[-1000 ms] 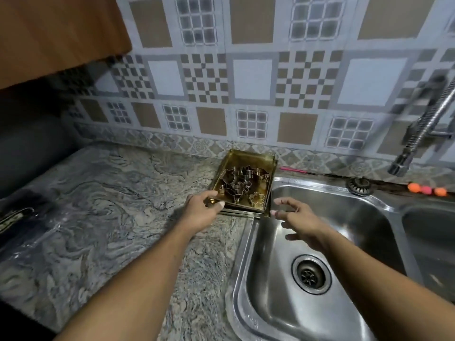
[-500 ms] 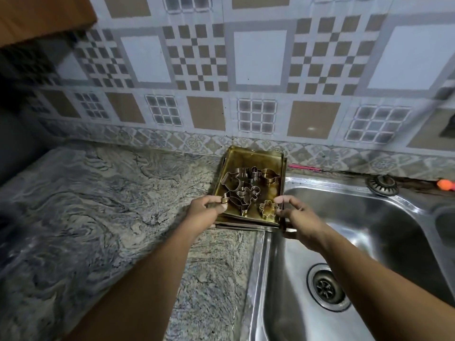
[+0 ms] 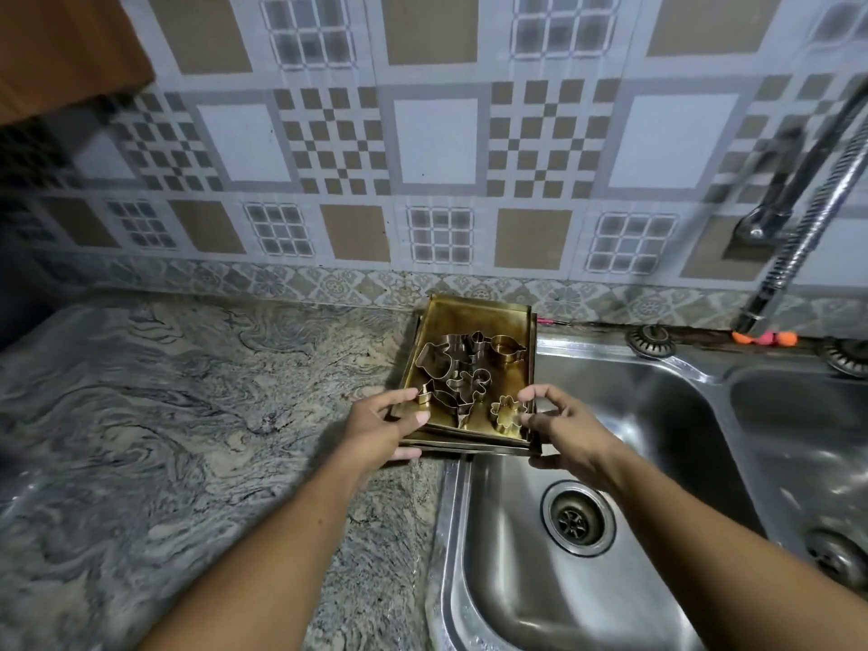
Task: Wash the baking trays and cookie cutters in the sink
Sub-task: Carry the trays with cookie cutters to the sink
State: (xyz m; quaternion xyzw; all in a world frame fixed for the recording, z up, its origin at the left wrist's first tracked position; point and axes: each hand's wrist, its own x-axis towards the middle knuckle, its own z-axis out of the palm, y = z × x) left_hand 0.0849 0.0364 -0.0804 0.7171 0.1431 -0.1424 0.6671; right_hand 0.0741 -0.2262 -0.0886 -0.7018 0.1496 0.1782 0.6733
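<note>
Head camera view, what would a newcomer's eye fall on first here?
A stack of golden baking trays lies at the edge of the marbled counter, right beside the steel sink, with metal cookie cutters heaped in the top tray. The left hand and right hand grip the stack's near corners.

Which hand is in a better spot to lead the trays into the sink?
Probably the right hand. It grips the trays at their sink-side corner and sits above the sink. The left hand grips the other corner, over the counter, so it would likely follow.
</note>
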